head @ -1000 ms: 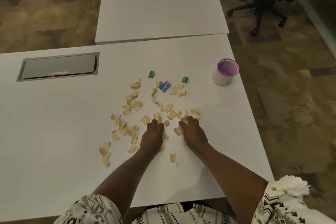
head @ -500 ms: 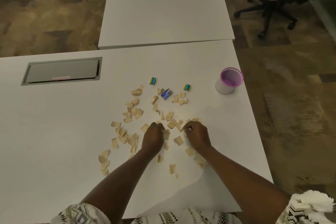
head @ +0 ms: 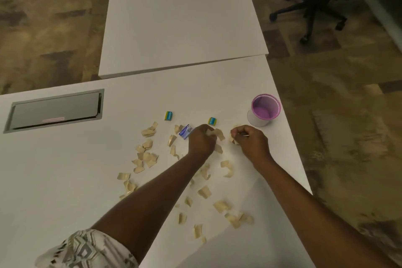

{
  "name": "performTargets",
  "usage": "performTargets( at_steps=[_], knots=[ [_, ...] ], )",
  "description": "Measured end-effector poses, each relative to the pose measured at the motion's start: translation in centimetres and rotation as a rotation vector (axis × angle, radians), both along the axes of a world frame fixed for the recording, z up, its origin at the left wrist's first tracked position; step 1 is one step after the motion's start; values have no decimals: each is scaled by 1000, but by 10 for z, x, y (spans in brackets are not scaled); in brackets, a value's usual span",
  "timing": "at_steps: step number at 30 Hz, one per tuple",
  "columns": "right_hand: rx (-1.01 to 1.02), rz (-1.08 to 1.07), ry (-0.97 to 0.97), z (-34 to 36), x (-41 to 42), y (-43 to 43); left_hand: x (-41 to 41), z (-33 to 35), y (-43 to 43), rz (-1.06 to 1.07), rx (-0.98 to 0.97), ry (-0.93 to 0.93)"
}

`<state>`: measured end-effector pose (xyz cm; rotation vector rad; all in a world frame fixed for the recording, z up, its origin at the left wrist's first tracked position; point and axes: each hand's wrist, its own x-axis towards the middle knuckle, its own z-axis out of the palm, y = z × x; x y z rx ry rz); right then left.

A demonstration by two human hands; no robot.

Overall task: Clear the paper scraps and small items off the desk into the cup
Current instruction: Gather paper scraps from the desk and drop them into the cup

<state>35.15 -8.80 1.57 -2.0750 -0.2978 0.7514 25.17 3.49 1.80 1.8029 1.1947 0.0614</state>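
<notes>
Beige paper scraps (head: 234,141) gripped in tightly curled fingers (head: 207,130) of left hand (head: 201,140) and right hand (head: 250,140) alike, low over white tabletop (head: 65,180), near pink-lined cup (head: 264,113).

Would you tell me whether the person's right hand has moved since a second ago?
Yes: the right hand, gripping beige paper scraps, has moved forward, nearer the white, purple-lined cup.

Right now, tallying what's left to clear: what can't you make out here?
Head view only.
How many scraps the left hand and right hand hold: hidden inside each grip.
Any scraps under the left forearm.
Print on the blue packet and green packets: too small.
</notes>
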Motion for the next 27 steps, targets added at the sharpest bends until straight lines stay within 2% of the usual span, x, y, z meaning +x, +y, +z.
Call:
performTargets(
  at_steps=[4, 9, 14, 21, 27],
  knots=[
    [28, -43, -98, 13, 42, -7, 57, 21, -4, 50, -41, -98],
    [-25, -128, -223, 22, 86, -13, 116, 40, -15, 30, -3, -203],
    [-109, -86, -291, 23, 112, -15, 157, 45, -26, -14, 25, -230],
    [-144, -46, -259, 24, 123, -15, 169, 31, -36, -112, 122, -253],
    [-168, -53, -316, 22, 120, -22, 156, 25, -41, -312, 193, -273]
  ],
)
